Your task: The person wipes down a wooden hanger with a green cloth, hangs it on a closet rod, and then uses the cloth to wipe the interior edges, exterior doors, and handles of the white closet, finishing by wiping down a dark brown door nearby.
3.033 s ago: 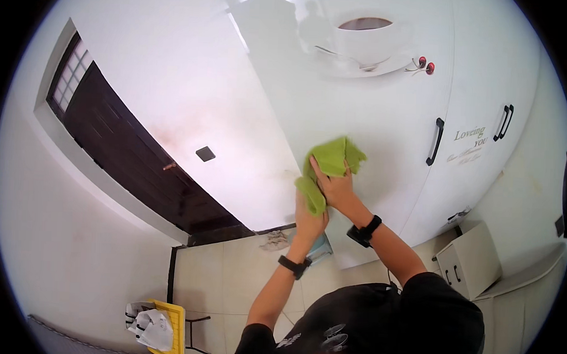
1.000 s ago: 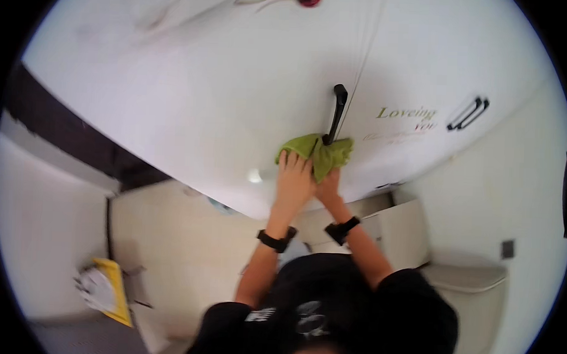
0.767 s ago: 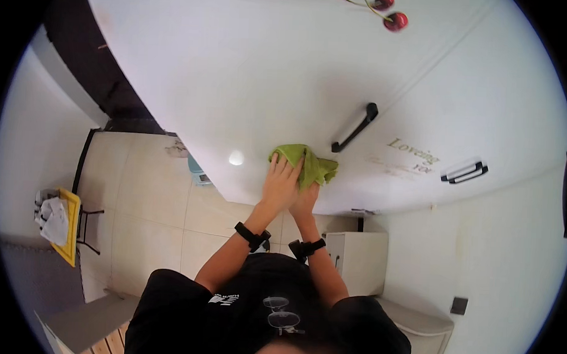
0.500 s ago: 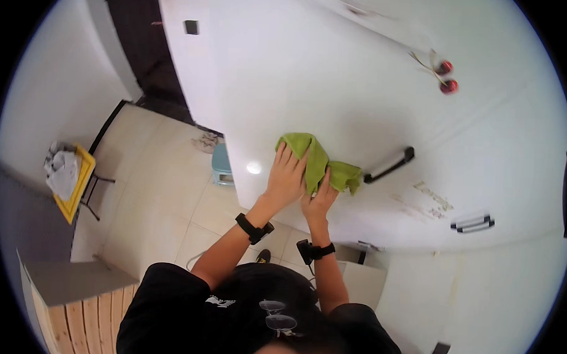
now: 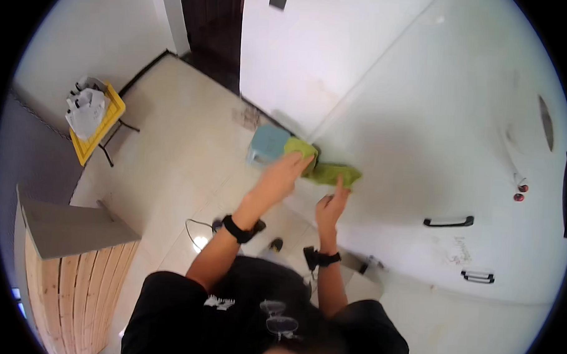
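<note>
A green cloth (image 5: 335, 174) is stretched between my two hands, in front of the near left edge of a large white cabinet (image 5: 396, 175). My left hand (image 5: 276, 183) is closed on the cloth's left end, which is bunched over the fingers. At the other end, my right hand (image 5: 332, 208) has its fingers curled, with one finger up against the cloth. Motion smears both hands slightly. Just beyond my left hand, a light blue stool (image 5: 267, 142) stands on the floor, partly covered by the cloth.
Black handles (image 5: 448, 221) stick out from the cabinet front on the right, near red cherry decorations (image 5: 520, 190). On the left stand a yellow folding table (image 5: 88, 146) with white bags (image 5: 86, 111) and a wood-slatted counter (image 5: 79, 295). A dark cable (image 5: 197, 223) lies near my feet.
My view has swung, so the cabinet handles sit further right. Both hands have drawn the cloth away from the cabinet's front face toward its left edge, and the cloth is more stretched out.
</note>
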Tool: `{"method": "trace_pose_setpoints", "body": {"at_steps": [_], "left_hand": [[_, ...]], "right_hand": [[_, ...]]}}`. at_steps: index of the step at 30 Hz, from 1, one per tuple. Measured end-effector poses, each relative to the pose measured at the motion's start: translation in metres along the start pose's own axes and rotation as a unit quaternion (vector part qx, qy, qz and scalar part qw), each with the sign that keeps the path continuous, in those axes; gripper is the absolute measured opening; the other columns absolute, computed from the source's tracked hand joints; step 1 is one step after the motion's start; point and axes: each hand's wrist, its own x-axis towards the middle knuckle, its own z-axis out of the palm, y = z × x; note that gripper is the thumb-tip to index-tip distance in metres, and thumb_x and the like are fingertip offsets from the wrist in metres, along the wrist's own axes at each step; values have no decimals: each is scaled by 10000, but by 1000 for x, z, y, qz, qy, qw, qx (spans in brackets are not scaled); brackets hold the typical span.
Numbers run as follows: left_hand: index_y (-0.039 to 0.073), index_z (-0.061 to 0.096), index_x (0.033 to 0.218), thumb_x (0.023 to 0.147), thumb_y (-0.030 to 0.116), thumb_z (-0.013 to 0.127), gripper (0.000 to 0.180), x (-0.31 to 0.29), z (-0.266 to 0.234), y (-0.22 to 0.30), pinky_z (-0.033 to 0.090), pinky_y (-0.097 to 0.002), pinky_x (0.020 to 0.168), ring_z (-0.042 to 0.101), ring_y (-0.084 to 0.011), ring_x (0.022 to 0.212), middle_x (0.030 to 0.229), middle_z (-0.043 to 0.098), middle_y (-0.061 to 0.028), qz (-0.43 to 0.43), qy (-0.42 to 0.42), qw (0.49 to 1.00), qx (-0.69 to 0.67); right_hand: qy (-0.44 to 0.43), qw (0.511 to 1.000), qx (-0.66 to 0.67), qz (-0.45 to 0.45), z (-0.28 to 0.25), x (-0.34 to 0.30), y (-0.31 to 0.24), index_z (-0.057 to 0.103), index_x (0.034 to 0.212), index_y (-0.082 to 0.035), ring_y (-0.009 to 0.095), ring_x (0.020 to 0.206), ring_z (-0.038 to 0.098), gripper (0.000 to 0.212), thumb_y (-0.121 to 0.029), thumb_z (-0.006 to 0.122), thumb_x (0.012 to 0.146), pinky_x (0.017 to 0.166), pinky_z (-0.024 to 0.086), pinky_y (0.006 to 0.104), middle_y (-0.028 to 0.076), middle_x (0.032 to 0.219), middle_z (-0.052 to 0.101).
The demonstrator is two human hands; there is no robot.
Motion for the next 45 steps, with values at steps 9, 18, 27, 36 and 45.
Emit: {"method": "trace_pose_setpoints", "body": {"at_steps": [9, 18, 27, 36, 45], "left_hand": [[79, 573, 1162, 737, -94, 519, 462, 13, -132, -79, 502, -383, 705, 608, -328, 823, 975, 597, -154, 90, 41, 993, -62], [-13, 426, 1243, 982, -5, 254, 313, 19, -144, -75, 575, -323, 643, 691, -259, 763, 1014, 644, -185, -127, -21, 846, -517], [23, 453, 1336, 906, -14, 472, 432, 95, -83, -58, 474, -395, 855, 614, -369, 1002, 1088, 618, -235, 55, 51, 930, -360], [1, 423, 1371, 846, -22, 534, 537, 179, -7, -22, 409, -454, 970, 519, -429, 1134, 1241, 525, -267, 309, -46, 894, -321], [-64, 336, 1401, 910, 142, 462, 547, 221, 45, -25, 211, -437, 1111, 335, -404, 1327, 1391, 396, -266, 361, -67, 808, -460]], "right_hand": [[244, 963, -96, 65, -9, 50, -76, 602, 1110, 16, 289, 882, 617, 315, 84, 475, 830, 776, 486, 355, 170, 990, 634], [311, 944, 14, 109, -15, 68, -116, 542, 1187, 55, 191, 884, 635, 291, -27, 494, 911, 807, 496, 299, 139, 991, 646], [343, 930, -100, 86, -6, 110, -116, 269, 1406, 70, 338, 1260, 405, 580, -43, 512, 892, 1059, 298, 403, 248, 1362, 394], [395, 908, -110, 82, 37, 120, -76, 159, 1387, 167, 471, 1179, 391, 739, -202, 528, 863, 1033, 277, 524, 347, 1306, 341], [426, 879, -216, 24, 35, 114, -45, 93, 1400, 161, 460, 1198, 460, 852, -362, 516, 878, 1035, 313, 532, 318, 1342, 393]]}}
